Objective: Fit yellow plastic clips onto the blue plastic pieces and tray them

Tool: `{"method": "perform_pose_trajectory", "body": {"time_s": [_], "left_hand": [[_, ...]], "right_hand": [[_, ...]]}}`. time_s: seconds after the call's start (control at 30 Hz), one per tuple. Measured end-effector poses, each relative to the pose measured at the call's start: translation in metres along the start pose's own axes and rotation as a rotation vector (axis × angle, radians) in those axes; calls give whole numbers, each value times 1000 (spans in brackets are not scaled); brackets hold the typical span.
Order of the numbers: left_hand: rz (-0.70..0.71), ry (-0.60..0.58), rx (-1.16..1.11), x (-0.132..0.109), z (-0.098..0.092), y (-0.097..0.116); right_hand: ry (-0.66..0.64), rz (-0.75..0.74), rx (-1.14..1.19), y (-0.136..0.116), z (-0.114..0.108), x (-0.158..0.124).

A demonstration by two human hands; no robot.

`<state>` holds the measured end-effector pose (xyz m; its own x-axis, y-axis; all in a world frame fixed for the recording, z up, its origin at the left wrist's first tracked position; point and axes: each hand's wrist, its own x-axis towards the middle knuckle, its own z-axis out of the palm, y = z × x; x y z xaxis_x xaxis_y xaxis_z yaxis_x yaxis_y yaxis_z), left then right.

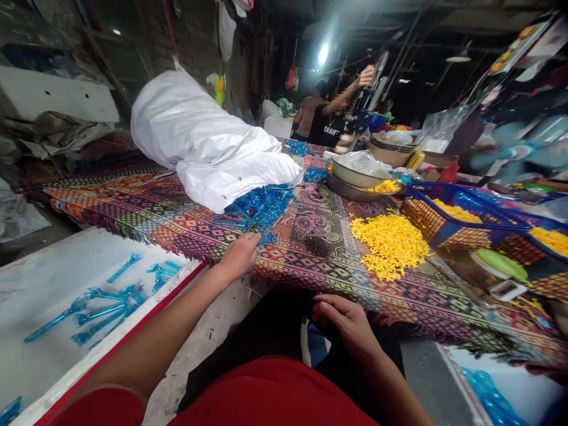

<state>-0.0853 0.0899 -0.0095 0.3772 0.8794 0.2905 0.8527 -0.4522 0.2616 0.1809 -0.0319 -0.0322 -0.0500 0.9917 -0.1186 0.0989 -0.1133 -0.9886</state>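
Note:
My left hand is at the near edge of the table, its fingers curled together beside a pile of clear blue plastic pieces. Blue plastic shows right at its fingertips; whether they grip a piece is hidden. The pile spills from the mouth of a big white sack lying on its side. Over my lap, my right hand is closed in a pinch, with a tiny dark speck at the fingertips, too small to name. Between the hands and farther back lie a small heap of tiny dark brown parts and a heap of small yellow pieces.
A patterned cloth covers the table. Blue baskets of yellow pieces and stacked metal bowls stand on the right. Below left, a white bin holds several blue plastic parts. A fan and other people are beyond.

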Motion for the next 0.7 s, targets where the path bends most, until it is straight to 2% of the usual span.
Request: {"method": "perform_pose_trajectory", "body": {"time_s": [0.17,0.37,0.47,0.5,0.57,0.63,0.7], "left_hand": [[1,44,-24,6,-5,-2],[50,38,136,24,-2,19],[67,51,122,25,2,23],[69,62,123,25,3,22],[63,99,127,23,1,21],[36,153,77,21,-3,22],[-28,209,-87,22,-5,29]], "right_hand": [[-77,-71,-90,0,-2,2],[-188,-161,-199,-6,8,-1],[-274,-228,-304,-15,0,-6],[-267,-234,-323,-18,-7,-6],[-128,-219,-335,-24,-28,-3],[162,-206,-379,-27,-55,6],[415,-180,-487,-25,-84,18]]}}
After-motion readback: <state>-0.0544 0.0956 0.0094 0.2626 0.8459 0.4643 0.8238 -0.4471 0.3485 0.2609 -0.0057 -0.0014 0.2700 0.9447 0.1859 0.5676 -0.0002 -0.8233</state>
